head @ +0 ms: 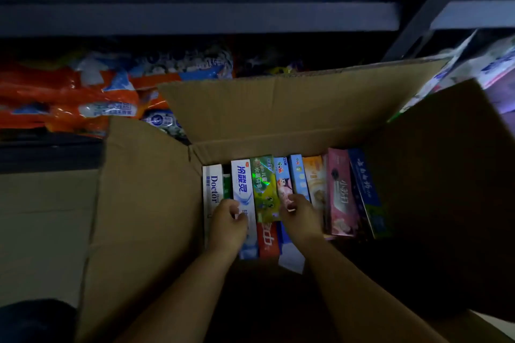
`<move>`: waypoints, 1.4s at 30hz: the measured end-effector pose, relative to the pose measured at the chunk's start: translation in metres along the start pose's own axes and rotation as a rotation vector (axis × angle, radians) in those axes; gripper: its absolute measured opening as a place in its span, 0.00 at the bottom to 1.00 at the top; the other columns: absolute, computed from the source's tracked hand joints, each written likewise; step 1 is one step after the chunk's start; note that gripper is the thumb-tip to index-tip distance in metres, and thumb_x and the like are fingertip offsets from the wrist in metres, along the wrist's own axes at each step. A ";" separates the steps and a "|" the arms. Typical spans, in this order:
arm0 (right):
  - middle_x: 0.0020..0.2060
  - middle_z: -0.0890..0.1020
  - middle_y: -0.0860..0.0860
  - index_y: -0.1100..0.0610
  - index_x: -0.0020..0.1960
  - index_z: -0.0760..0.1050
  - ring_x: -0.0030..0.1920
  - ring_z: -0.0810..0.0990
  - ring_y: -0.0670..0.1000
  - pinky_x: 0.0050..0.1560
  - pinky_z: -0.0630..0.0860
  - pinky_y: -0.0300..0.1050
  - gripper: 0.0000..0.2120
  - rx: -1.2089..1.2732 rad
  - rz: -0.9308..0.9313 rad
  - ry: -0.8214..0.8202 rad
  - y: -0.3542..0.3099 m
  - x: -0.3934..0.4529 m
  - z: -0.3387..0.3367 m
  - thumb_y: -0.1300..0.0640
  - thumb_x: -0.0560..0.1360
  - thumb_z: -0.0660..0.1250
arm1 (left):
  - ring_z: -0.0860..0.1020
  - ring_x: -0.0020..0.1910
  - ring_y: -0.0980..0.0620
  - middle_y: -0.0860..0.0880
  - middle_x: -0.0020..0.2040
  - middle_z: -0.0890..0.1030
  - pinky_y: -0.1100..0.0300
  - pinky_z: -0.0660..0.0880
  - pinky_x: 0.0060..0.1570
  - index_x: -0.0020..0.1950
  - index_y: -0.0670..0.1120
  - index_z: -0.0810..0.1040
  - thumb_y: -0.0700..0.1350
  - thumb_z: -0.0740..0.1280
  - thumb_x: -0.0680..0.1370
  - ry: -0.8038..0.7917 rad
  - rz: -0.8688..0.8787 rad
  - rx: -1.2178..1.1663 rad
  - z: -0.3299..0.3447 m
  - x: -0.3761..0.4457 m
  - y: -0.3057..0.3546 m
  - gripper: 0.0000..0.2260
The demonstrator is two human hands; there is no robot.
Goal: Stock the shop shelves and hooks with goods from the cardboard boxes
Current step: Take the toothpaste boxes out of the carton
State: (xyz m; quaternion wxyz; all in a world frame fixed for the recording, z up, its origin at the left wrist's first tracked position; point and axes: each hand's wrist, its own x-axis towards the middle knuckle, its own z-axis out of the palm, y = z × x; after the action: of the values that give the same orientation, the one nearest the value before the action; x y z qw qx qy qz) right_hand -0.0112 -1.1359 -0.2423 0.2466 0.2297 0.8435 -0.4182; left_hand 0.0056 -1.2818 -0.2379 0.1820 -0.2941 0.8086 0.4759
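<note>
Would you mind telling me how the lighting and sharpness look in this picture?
Head view: dim overall; the cardboard box is deep in shadow on its right; glare glints off the green carton; shelves bow from wide-angle distortion; orange packs look soft.

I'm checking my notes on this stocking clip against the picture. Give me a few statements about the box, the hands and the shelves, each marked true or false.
1. Both hands are inside the cardboard box. True.
2. The left hand rests on the pink carton. False: it is at the white and blue carton; the pink carton is far to the right, untouched.
3. The cartons stand in a row along the box's far wall. True.
4. The right hand is lifting a carton clear of the box. False: its fingers are down among the cartons, beside the green carton.
5. The box flaps are closed. False: they are folded open.
</note>
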 end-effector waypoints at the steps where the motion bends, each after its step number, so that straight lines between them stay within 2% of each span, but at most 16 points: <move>1: 0.54 0.79 0.56 0.61 0.61 0.73 0.52 0.79 0.55 0.50 0.75 0.45 0.13 0.013 -0.006 0.008 0.004 0.006 0.005 0.57 0.79 0.62 | 0.75 0.45 0.49 0.49 0.43 0.75 0.61 0.70 0.43 0.43 0.47 0.71 0.35 0.62 0.77 0.017 -0.011 -0.031 0.005 0.006 -0.004 0.07; 4: 0.47 0.78 0.54 0.63 0.57 0.76 0.47 0.75 0.49 0.46 0.69 0.38 0.10 0.044 -0.020 0.000 0.009 0.010 0.015 0.60 0.79 0.62 | 0.76 0.46 0.50 0.48 0.48 0.77 0.62 0.70 0.40 0.51 0.44 0.74 0.36 0.62 0.77 0.058 -0.034 -0.082 0.015 0.013 -0.011 0.05; 6: 0.49 0.78 0.52 0.61 0.58 0.76 0.49 0.77 0.50 0.50 0.73 0.40 0.11 0.060 -0.035 -0.005 0.013 0.013 0.024 0.59 0.79 0.63 | 0.76 0.48 0.51 0.49 0.49 0.77 0.63 0.69 0.38 0.50 0.45 0.74 0.35 0.62 0.77 0.074 -0.023 -0.087 0.019 0.012 -0.013 0.06; 10: 0.58 0.76 0.55 0.55 0.65 0.75 0.56 0.78 0.53 0.61 0.76 0.52 0.16 0.056 -0.052 -0.036 0.022 0.020 0.038 0.54 0.78 0.63 | 0.77 0.53 0.48 0.46 0.55 0.79 0.61 0.71 0.45 0.54 0.44 0.76 0.34 0.63 0.76 0.081 -0.001 -0.085 0.022 0.015 -0.019 0.09; 13: 0.56 0.75 0.53 0.55 0.64 0.76 0.55 0.76 0.49 0.64 0.73 0.48 0.16 0.112 -0.071 -0.008 0.024 0.021 0.040 0.55 0.77 0.67 | 0.78 0.52 0.48 0.46 0.56 0.79 0.55 0.77 0.48 0.53 0.46 0.75 0.33 0.62 0.77 0.064 -0.024 -0.114 0.021 0.018 -0.025 0.10; 16: 0.54 0.78 0.51 0.54 0.60 0.73 0.52 0.77 0.48 0.60 0.74 0.45 0.15 0.207 -0.024 0.002 0.022 0.021 0.038 0.58 0.75 0.70 | 0.79 0.52 0.47 0.45 0.55 0.80 0.52 0.77 0.54 0.55 0.43 0.77 0.34 0.63 0.76 0.117 0.011 -0.077 0.022 0.019 -0.028 0.10; 19: 0.51 0.78 0.49 0.52 0.59 0.68 0.54 0.77 0.51 0.57 0.75 0.48 0.15 0.313 0.031 -0.044 0.018 0.022 0.034 0.59 0.76 0.69 | 0.77 0.49 0.50 0.47 0.51 0.79 0.58 0.74 0.51 0.49 0.47 0.76 0.32 0.62 0.75 0.112 0.011 -0.103 0.020 0.016 -0.022 0.11; 22: 0.58 0.78 0.54 0.55 0.64 0.66 0.60 0.76 0.55 0.60 0.74 0.50 0.19 0.293 0.050 -0.085 0.016 0.026 0.026 0.59 0.76 0.68 | 0.78 0.50 0.47 0.45 0.52 0.80 0.53 0.77 0.53 0.48 0.48 0.76 0.33 0.63 0.75 0.090 -0.010 -0.120 0.019 0.020 -0.024 0.11; 24: 0.64 0.75 0.56 0.56 0.68 0.65 0.63 0.75 0.56 0.63 0.73 0.51 0.20 0.384 0.094 -0.128 0.017 0.027 0.020 0.61 0.78 0.65 | 0.79 0.52 0.45 0.44 0.54 0.79 0.50 0.77 0.54 0.52 0.46 0.77 0.38 0.64 0.75 0.074 0.014 -0.020 0.021 0.022 -0.026 0.08; 27: 0.65 0.74 0.55 0.56 0.72 0.65 0.62 0.76 0.55 0.63 0.74 0.54 0.22 0.484 0.143 -0.165 0.024 0.024 0.007 0.61 0.79 0.63 | 0.75 0.59 0.44 0.43 0.60 0.74 0.52 0.75 0.56 0.63 0.44 0.73 0.45 0.68 0.72 0.079 0.068 0.208 0.027 0.019 -0.022 0.19; 30: 0.58 0.79 0.53 0.56 0.65 0.72 0.55 0.79 0.51 0.51 0.79 0.47 0.15 0.520 0.116 -0.165 0.036 0.017 -0.008 0.63 0.79 0.62 | 0.64 0.69 0.47 0.45 0.70 0.62 0.55 0.68 0.63 0.75 0.45 0.59 0.48 0.70 0.74 0.060 0.104 0.384 0.037 0.012 -0.019 0.33; 33: 0.59 0.80 0.54 0.53 0.60 0.73 0.55 0.80 0.52 0.50 0.78 0.46 0.12 0.523 0.108 -0.128 0.050 0.011 -0.020 0.63 0.79 0.63 | 0.61 0.71 0.48 0.45 0.72 0.58 0.57 0.66 0.65 0.76 0.44 0.57 0.48 0.69 0.75 0.070 0.122 0.404 0.039 0.006 -0.018 0.33; 37: 0.57 0.80 0.54 0.57 0.66 0.72 0.52 0.82 0.52 0.48 0.79 0.45 0.18 0.701 0.134 -0.169 0.055 0.001 -0.020 0.66 0.77 0.64 | 0.70 0.63 0.47 0.45 0.63 0.71 0.58 0.68 0.60 0.64 0.43 0.74 0.45 0.68 0.76 0.221 0.281 0.276 0.037 -0.008 -0.013 0.17; 39: 0.49 0.84 0.52 0.56 0.60 0.75 0.45 0.84 0.49 0.43 0.80 0.42 0.14 0.773 0.130 -0.232 0.044 -0.008 -0.018 0.67 0.77 0.64 | 0.75 0.55 0.52 0.51 0.54 0.76 0.61 0.69 0.54 0.59 0.48 0.73 0.44 0.68 0.77 0.056 0.216 0.008 0.035 -0.018 -0.001 0.12; 41: 0.51 0.83 0.53 0.55 0.60 0.74 0.47 0.83 0.50 0.43 0.80 0.41 0.14 0.775 0.131 -0.305 0.034 -0.017 -0.013 0.67 0.77 0.64 | 0.77 0.47 0.57 0.56 0.48 0.79 0.61 0.71 0.49 0.53 0.55 0.71 0.44 0.68 0.77 -0.166 0.034 -0.323 0.032 -0.024 0.011 0.09; 42: 0.52 0.82 0.54 0.55 0.61 0.74 0.48 0.82 0.51 0.46 0.80 0.42 0.15 0.772 0.120 -0.341 0.031 -0.022 -0.011 0.67 0.77 0.64 | 0.79 0.45 0.57 0.53 0.48 0.81 0.60 0.74 0.47 0.51 0.54 0.73 0.44 0.68 0.77 -0.217 -0.037 -0.441 0.031 -0.023 0.012 0.07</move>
State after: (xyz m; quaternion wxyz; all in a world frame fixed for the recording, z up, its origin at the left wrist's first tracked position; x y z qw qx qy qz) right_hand 0.0216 -1.1145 -0.2413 0.3024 0.2812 0.5574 -0.7203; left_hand 0.0163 -1.2436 -0.2316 0.2079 -0.2889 0.6555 0.6661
